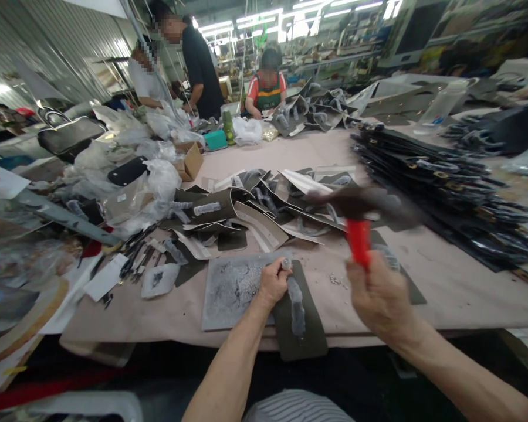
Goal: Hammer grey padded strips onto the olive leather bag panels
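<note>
My right hand [378, 293] is closed round the red handle of a hammer [359, 225], whose dark head is raised and smeared by motion above the table. My left hand [273, 284] pinches a small metal punch [286, 264] upright on a dark olive leather piece [299, 322] that lies at the table's near edge. A strip wrapped in clear film runs along that piece. Just left of it lies a scuffed grey pounding plate [229, 293].
Several cut leather pieces [246, 217] are heaped behind my hands. A long stack of dark straps [444, 181] fills the right side. Plastic bags, a cardboard box [190, 162] and tools [134, 255] clutter the left. Three people work at the far end.
</note>
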Action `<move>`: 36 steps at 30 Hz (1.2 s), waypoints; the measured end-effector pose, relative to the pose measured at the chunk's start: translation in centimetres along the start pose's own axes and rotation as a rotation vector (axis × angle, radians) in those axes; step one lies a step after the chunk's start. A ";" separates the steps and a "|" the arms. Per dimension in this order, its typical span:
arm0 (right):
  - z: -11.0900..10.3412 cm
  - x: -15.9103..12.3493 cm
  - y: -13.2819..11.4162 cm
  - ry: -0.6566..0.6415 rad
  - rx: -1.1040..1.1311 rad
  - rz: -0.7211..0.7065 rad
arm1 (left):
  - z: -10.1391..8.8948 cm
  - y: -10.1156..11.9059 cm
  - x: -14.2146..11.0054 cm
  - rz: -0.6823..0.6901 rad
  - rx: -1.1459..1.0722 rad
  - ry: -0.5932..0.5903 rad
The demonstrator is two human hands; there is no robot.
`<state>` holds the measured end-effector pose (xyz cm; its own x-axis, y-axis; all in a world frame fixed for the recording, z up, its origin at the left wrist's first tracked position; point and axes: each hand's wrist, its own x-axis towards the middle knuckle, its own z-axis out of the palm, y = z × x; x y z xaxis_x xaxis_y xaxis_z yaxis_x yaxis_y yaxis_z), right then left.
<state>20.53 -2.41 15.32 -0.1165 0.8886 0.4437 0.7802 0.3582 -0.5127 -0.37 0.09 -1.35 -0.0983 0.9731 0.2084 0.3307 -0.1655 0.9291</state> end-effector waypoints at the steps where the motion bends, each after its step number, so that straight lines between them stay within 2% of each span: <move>1: 1.0 -1.0 0.7 -0.177 -0.066 -0.017 | 0.0 -0.1 0.0 -0.007 0.005 0.000; 3: 2.6 -2.5 2.2 -0.490 -0.197 0.000 | 0.0 -0.1 0.0 -0.015 0.014 -0.007; 5: 3.5 -3.4 3.6 -0.645 -0.285 0.075 | 0.0 -0.1 0.0 -0.008 0.017 -0.010; 12: 5.5 -4.8 9.2 -0.705 -0.253 0.327 | -0.1 0.1 0.1 0.005 0.004 -0.002; 15: 6.8 -5.9 9.8 -0.600 -0.376 0.308 | -0.2 0.2 0.1 0.009 -0.004 0.003; 17: 7.5 -6.5 8.4 -0.460 -0.336 0.184 | -0.3 0.3 0.1 0.002 -0.008 0.009; 19: 8.3 -6.8 6.0 -0.379 -0.156 0.008 | -0.3 0.3 0.2 -0.013 -0.013 0.014; 22: 10.0 -7.3 2.3 -0.443 0.096 -0.184 | -0.4 0.1 0.5 -0.073 -0.062 0.041; 24: 11.3 -7.6 0.9 -0.510 0.128 -0.218 | -0.3 0.0 0.9 -0.157 -0.172 0.129; 26: 12.4 -8.1 0.5 -0.535 0.099 -0.220 | -0.2 -0.1 1.4 -0.234 -0.313 0.236; 29: 13.0 -8.4 1.5 -0.520 0.123 -0.167 | -0.6 -0.1 1.4 -0.267 -0.401 0.320; 31: 12.5 -7.7 2.3 -0.441 0.242 -0.062 | -1.4 -0.1 0.8 -0.254 -0.360 0.371; 34: 11.3 -5.0 1.8 -0.194 0.506 0.208 | -3.1 -0.3 -0.7 -0.235 -0.249 0.423; 36: 10.8 -2.7 -0.5 -0.015 0.676 0.400 | -4.1 -0.4 -1.6 -0.207 -0.171 0.396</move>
<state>13.83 -1.87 6.42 0.0821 0.9889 0.1236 0.2224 0.1027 -0.9695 -4.22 -2.08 -0.79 -0.5066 0.8581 0.0834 0.1105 -0.0313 0.9934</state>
